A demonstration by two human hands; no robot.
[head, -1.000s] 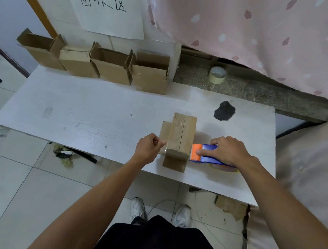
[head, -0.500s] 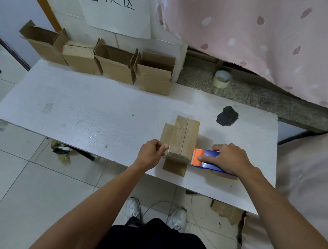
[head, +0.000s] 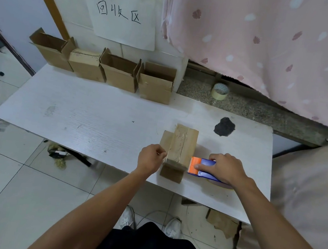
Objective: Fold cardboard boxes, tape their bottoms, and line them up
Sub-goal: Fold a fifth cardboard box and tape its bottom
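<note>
Cardboard box (head: 181, 145) lies bottom-up, lower centre of frame, near the front edge of the white table (head: 75, 116), one flap sticking out left and one toward us. Seam runs along its top; we think we see tape over it, glare makes it hard to tell.

Change over the last second: almost none. Left hand (head: 149, 160) stays curled, thumb and forefinger pinching the box's near left edge; tape end or card, we can't tell. Right hand (head: 226, 169) keeps its grip round the blue tape dispenser (head: 201, 167), fingers wrapped over the top, orange blade end touching the box's near right side. Only the view shifted slightly.

We judge this as the end of the strip: the cut is still due, so this bottom isn't finished.

Four cardboard boxes (head: 120, 71) already stand lined up, upper left. A spare tape roll (head: 220, 91) sits on the ledge, upper centre, and a dark patch (head: 224, 126) marks the table just beyond the box.
</note>
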